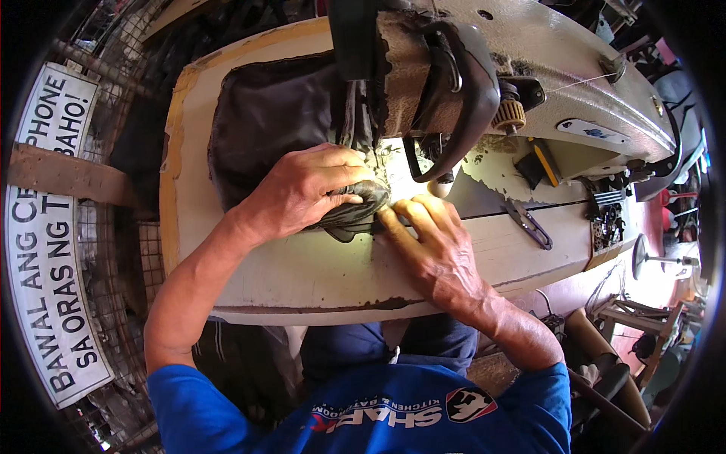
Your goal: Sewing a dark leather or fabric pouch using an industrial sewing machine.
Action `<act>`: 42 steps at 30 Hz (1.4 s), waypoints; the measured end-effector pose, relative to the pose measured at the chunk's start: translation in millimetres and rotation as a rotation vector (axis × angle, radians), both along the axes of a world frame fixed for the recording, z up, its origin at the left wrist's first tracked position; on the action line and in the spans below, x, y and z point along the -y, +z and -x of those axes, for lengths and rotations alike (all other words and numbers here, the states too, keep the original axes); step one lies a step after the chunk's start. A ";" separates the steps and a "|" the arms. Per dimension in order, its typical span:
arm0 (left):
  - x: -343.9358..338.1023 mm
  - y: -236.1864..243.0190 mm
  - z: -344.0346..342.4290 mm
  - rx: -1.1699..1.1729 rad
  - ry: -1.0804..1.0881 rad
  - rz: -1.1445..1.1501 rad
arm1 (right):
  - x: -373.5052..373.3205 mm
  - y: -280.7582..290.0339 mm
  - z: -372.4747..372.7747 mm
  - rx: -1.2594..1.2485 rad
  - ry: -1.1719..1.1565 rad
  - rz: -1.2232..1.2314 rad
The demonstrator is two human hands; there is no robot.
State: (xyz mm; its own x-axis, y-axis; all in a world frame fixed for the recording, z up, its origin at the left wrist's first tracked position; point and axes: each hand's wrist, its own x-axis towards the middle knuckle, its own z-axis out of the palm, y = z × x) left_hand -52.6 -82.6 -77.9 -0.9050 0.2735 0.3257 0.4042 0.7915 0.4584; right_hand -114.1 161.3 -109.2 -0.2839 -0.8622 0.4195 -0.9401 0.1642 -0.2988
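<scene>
My left hand (pixel 295 189) is closed on a bunched, shiny dark fabric piece (pixel 361 204) below the presser area of an industrial sewing machine (pixel 544 98). My right hand (pixel 435 246) is closed at the right edge of that bundle, fingers bent and thumb against the fabric. A flat dark fabric panel (pixel 272 121) lies on the pale worn machine table (pixel 287 276), left of the machine's column. The machine's lamp lights the needle area, which is partly hidden behind a dark guard (pixel 476 87).
Thread snips (pixel 528 225), a black-and-yellow tool (pixel 541 163) and a tray of small metal parts (pixel 609 216) lie right of my hands. A wire mesh with a white sign (pixel 57 303) stands at left. A wooden frame (pixel 643 325) and clutter sit at lower right.
</scene>
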 end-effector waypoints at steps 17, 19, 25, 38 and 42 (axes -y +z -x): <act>-11.6 5.8 -2.3 -0.070 -0.058 0.189 | 6.2 7.4 20.7 0.006 0.098 -0.190; -14.7 5.2 -2.6 -0.063 -0.046 0.190 | 4.8 9.3 22.7 0.014 0.108 -0.192; -20.6 5.5 -4.3 -0.059 -0.032 0.224 | 2.0 5.5 26.0 0.065 0.143 -0.202; -5.2 16.5 8.1 -0.129 -0.143 0.312 | 5.0 8.5 27.0 0.116 0.081 -0.175; -4.9 14.1 11.5 -0.101 -0.152 0.287 | 5.9 8.4 26.9 0.102 0.074 -0.131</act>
State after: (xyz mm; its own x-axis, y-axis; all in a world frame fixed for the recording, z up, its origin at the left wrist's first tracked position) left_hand -64.1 -77.7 -63.8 -0.8142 0.4960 0.3018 0.5592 0.8097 0.1779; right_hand -141.0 155.4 -100.8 -0.2530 -0.9276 0.2750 -0.9171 0.1395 -0.3735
